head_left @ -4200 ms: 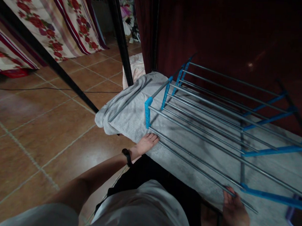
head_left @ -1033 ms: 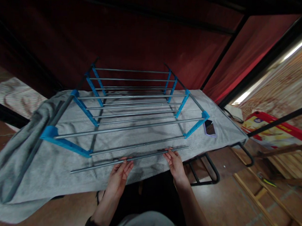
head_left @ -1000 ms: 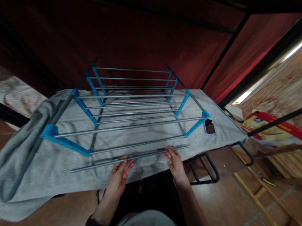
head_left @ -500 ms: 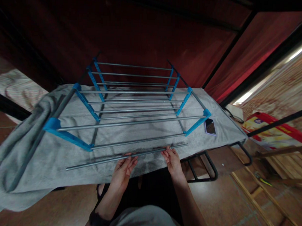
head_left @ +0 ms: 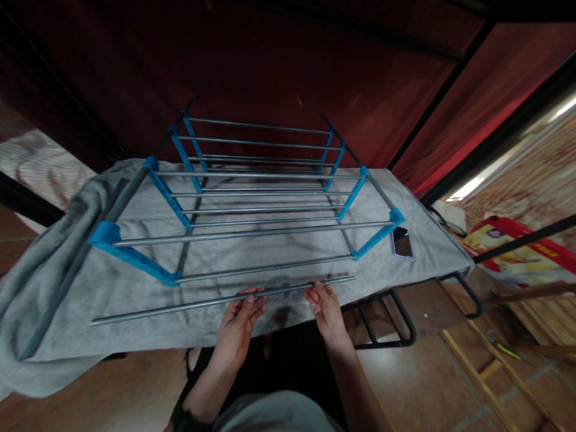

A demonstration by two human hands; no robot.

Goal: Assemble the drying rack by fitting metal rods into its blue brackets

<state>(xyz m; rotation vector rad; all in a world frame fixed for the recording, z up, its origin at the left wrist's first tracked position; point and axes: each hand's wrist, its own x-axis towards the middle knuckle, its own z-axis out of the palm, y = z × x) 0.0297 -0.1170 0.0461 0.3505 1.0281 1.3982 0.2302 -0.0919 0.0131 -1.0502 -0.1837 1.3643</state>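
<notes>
A rack of grey metal rods and blue plastic side pieces (head_left: 270, 196) stands on a grey towel (head_left: 136, 295) spread over a table. A loose long metal rod (head_left: 169, 306) lies along the towel's near edge. My left hand (head_left: 239, 325) pinches this rod from below near its middle. My right hand (head_left: 326, 305) grips the same rod closer to its right end. Both hands have their fingers curled on the rod.
A phone (head_left: 401, 242) lies on the towel at the rack's right end. A dark pole (head_left: 81, 251) rests on the towel at the left. Red curtain hangs behind. Wooden slats (head_left: 495, 384) and a red package (head_left: 520, 251) lie on the tiled floor at right.
The loose rod has slid leftward along the towel's edge in both hands. Four seconds ago I was looking at the rack's left end; the view has since turned to its front.
</notes>
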